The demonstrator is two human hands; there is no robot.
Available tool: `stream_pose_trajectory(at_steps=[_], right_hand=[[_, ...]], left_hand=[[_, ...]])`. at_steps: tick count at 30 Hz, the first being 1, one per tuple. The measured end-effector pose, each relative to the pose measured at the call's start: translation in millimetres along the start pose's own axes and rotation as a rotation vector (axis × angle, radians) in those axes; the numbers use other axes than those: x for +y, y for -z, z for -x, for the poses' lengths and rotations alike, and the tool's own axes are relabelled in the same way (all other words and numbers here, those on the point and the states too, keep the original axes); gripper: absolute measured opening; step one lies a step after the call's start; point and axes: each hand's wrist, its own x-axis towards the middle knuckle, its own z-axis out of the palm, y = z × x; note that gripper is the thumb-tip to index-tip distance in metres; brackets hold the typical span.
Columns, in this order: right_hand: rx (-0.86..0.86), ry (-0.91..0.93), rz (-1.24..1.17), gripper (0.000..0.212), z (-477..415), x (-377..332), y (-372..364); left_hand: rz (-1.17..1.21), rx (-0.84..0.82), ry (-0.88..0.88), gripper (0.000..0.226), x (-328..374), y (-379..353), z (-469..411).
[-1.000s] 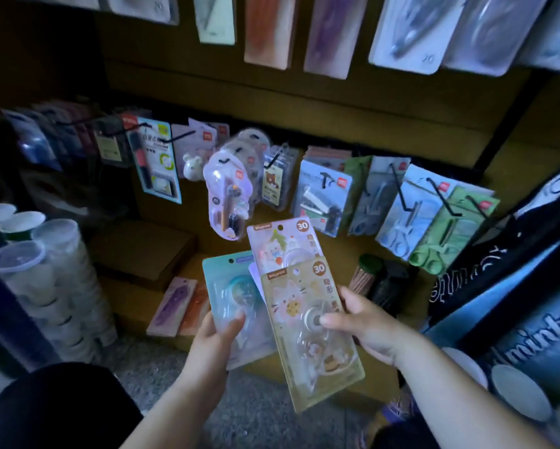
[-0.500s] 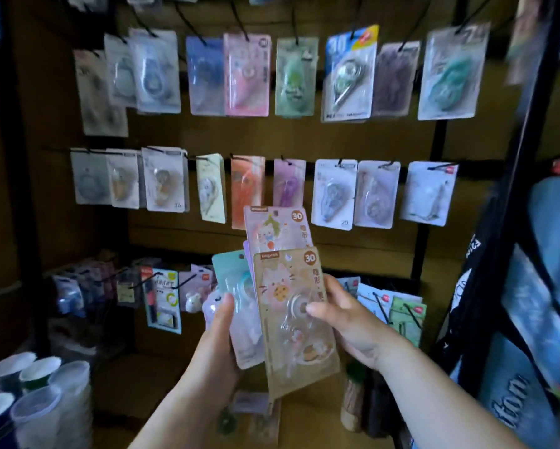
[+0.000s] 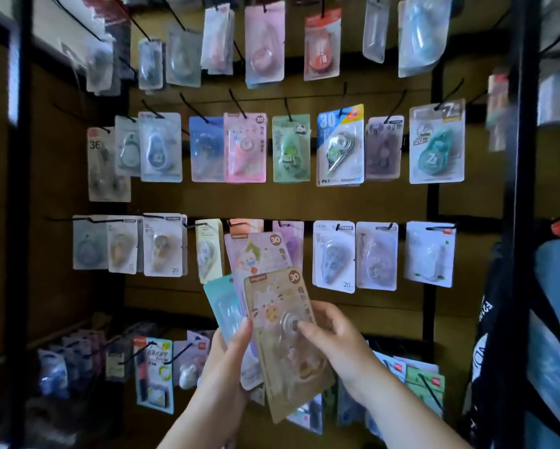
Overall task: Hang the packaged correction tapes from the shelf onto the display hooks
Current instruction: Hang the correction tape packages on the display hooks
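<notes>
I hold a fan of packaged correction tapes in front of the display wall. My right hand (image 3: 333,345) pinches the front tan pack with a cat print (image 3: 282,319), thumb on its clear blister. My left hand (image 3: 230,361) grips the packs behind it: a teal pack (image 3: 222,303) and a pink pack (image 3: 256,254) sticking up above. Black display hooks (image 3: 191,106) on the brown board carry rows of other correction tape packs, among them a pink one marked 30 (image 3: 244,147).
Black upright posts (image 3: 518,157) frame the board on both sides. A lower row of hooks holds other stationery packs (image 3: 154,367). Dark bags (image 3: 525,335) hang at the right edge.
My view has lifted from the low shelf up to the rows of hanging tapes. Both hands have risen with the fanned packs, and the grip on them is unchanged.
</notes>
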Motion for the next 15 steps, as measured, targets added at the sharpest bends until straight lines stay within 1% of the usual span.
stream_pose_trajectory(at_steps=[3,7,9,12,13,14,15], right_hand=[[0.004,0.03,0.026,0.014,-20,-8,-6],[-0.024,0.038,0.046,0.013,-42,-17,-16],[-0.044,0.029,0.06,0.011,-50,-19,-20],[-0.057,0.022,0.08,0.01,-62,-22,-25],[-0.058,0.02,0.084,0.01,-66,-23,-26],[-0.059,0.02,0.086,0.01,-69,-24,-26],[-0.062,0.019,0.087,0.01,-73,-25,-26]], left_hand=[[-0.034,0.012,-0.036,0.088,9,1,-17],[-0.06,0.066,-0.075,0.074,17,9,-37],[-0.082,0.054,-0.075,0.071,22,13,-46],[-0.064,0.045,-0.075,0.061,28,20,-56],[-0.064,0.034,-0.074,0.064,29,22,-58],[-0.073,0.009,-0.076,0.074,31,23,-60],[-0.086,-0.017,-0.087,0.089,33,23,-62]])
